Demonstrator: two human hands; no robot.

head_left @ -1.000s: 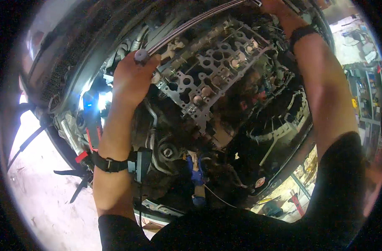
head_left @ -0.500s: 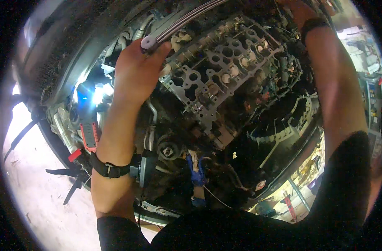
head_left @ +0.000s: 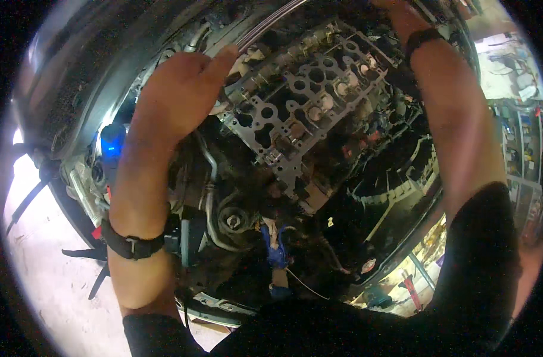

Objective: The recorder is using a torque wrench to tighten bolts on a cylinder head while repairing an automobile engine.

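Note:
My left hand [head_left: 176,89] is closed at the near end of a long silver bar [head_left: 271,22], over the left end of an exposed engine cylinder head [head_left: 310,119]. The thumb points along the bar; the bar's end and the other fingers are hidden by the hand. The bar slants up and right, out of the top edge. Only part of my right hand [head_left: 396,5] shows at the top edge, beyond the far right corner of the cylinder head. Its fingers are out of the picture, so what it holds cannot be seen. Dark bands circle both wrists.
A lit lamp with a blue glow [head_left: 112,146] stands left of my left forearm. A blue cloth-like item [head_left: 275,253] lies at the front of the engine bay. A metal pipe [head_left: 210,178] runs beside my left arm. Shelves [head_left: 524,149] stand at far right.
My left hand has shifted left and turned over the bar's round end, which showed before. Both forearms sit further left in the picture, and the engine has shifted slightly left too.

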